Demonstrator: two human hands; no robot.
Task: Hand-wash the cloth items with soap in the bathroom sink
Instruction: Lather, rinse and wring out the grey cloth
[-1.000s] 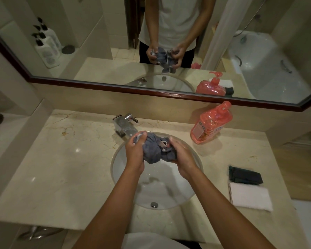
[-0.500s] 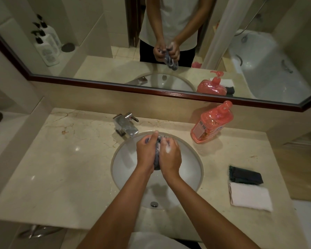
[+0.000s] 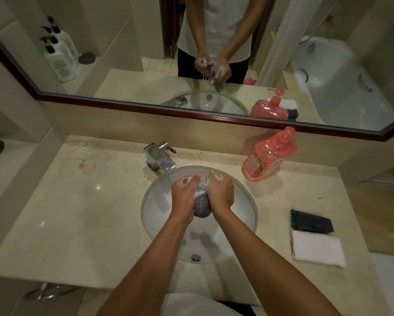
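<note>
Scrubbing stage, looked like: left hand (image 3: 185,193) and right hand (image 3: 221,194) both clenched tight around the sudsy grey cloth (image 3: 202,207) held over the sink (image 3: 152,215), so next up was probably a rinse under the faucet (image 3: 160,158).

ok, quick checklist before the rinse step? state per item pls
1. Grey cloth gripped by both hands, left hand and right hand: ok.
2. Cloth soaped, suds at the top: ok.
3. Cloth held over the sink: ok.
4. Tap running: not ok, no stream visible.
5. Drain open: cannot tell.
6. Dark cloth and white cloth waiting on the counter: ok.
</note>
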